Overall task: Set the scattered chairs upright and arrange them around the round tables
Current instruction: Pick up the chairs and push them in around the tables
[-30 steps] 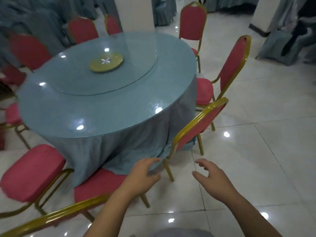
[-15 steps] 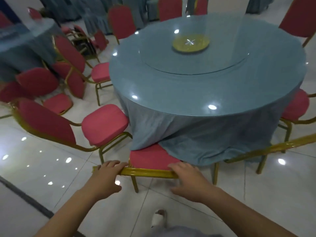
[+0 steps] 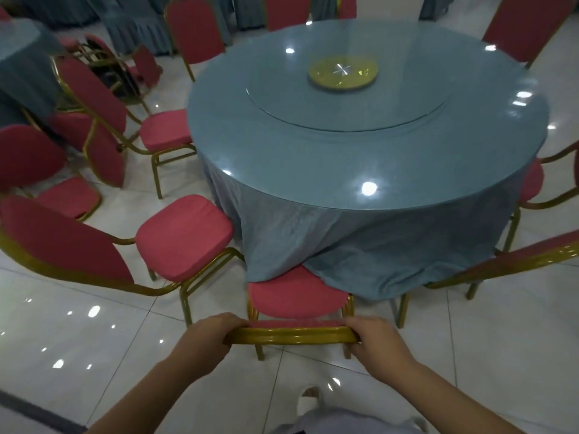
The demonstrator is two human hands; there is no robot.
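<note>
Two hands on one chair, head view. Left hand [image 3: 206, 335] and right hand [image 3: 372, 343] grip the top rail of the red-cushioned, gold-framed metal chair [image 3: 297, 297], fingers [image 3: 232, 322] curled over it. Chair stands upright at the near edge of the round blue-clothed bench [image 3: 344, 151], with the cloth hem [image 3: 344, 261] lying on its seat. Risks: an inward push could drag the cloth askew. Legs may clash with the neighbouring red chair [image 3: 185, 236] at the bench's near-left.

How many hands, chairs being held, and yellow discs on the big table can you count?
Hands: 2, the left hand and the right hand
Held chair: 1
Yellow disc on the round table: 1
Total: 4
</note>
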